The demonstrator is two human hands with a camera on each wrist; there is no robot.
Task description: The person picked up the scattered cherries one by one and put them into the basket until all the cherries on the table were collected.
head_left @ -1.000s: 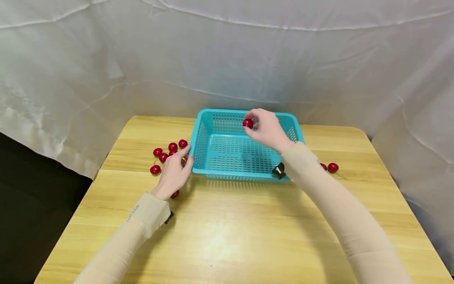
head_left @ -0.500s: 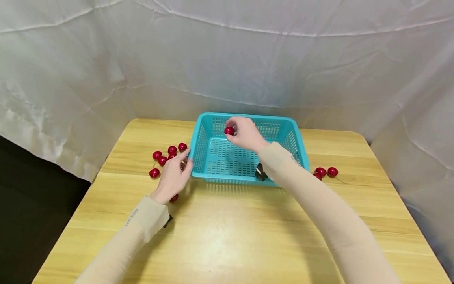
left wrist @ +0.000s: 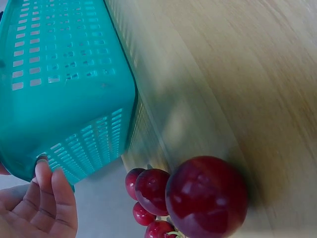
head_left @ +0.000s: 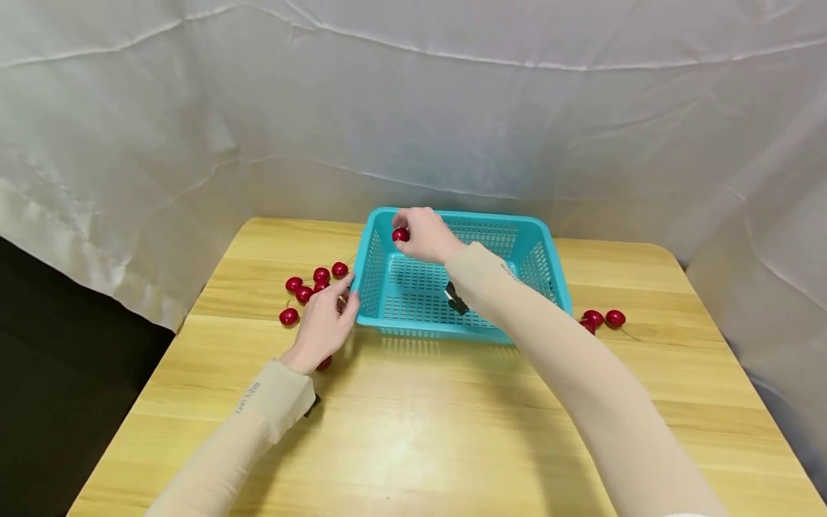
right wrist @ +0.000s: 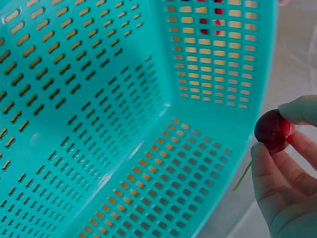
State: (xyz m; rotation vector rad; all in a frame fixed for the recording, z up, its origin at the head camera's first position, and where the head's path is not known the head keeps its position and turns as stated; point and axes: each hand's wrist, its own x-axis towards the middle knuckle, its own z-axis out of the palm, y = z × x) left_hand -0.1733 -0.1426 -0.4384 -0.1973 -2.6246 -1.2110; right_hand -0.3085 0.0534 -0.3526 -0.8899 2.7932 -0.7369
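Observation:
A teal plastic basket with slotted walls stands on the table, and nothing shows in the part of its floor that is visible. My right hand is over its back left corner, pinching a dark red cherry between thumb and fingertips. A thin green stem hangs from this cherry in the right wrist view. At the basket's left side my left hand grips the rim, its fingers bent in under the edge. Several cherries lie just beyond the left hand, partly hidden by it.
More cherries lie right of the basket, partly behind the right sleeve. One cherry peeks out under the left wrist. The wooden table ends at a pale hanging cloth at the back.
My right hand has carried the cherry leftward across the basket to its back left corner. The left hand stays at the rim. The head view has shifted slightly.

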